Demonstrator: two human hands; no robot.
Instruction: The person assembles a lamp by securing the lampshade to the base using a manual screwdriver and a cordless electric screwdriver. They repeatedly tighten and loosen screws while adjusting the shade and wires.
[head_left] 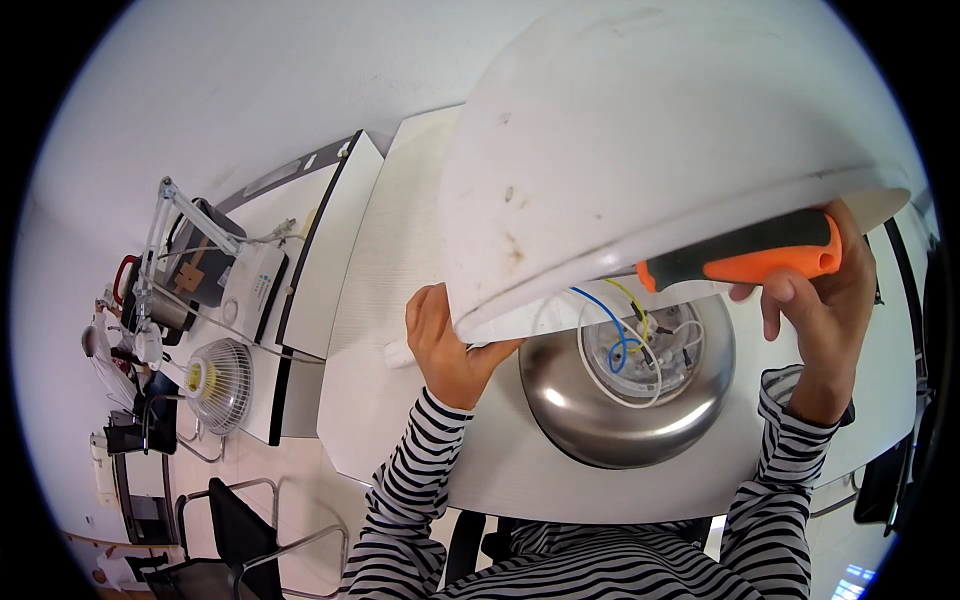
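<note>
A large white domed cover (640, 130), marked with small brown spots, is raised and tilted above the table. Its left lower edge is gripped by my left hand (450, 350), closed round it with part of the fingers hidden. At the right side of the cover, my right hand (830, 310) is closed on a screwdriver (745, 255) with a black and orange handle. The screwdriver's tip goes out of sight by the cover's rim. Below lies a round brushed-metal housing (560, 400), with blue, yellow-green and white wires (618, 350) coming out of its clear middle part.
The white table (365, 390) runs under everything, and a white cylindrical piece (398, 355) lies by my left hand. On a side desk to the left stand a jointed lamp (165, 225), a caged fan-shaped heater (220, 385) and cables. A black chair (240, 530) stands below.
</note>
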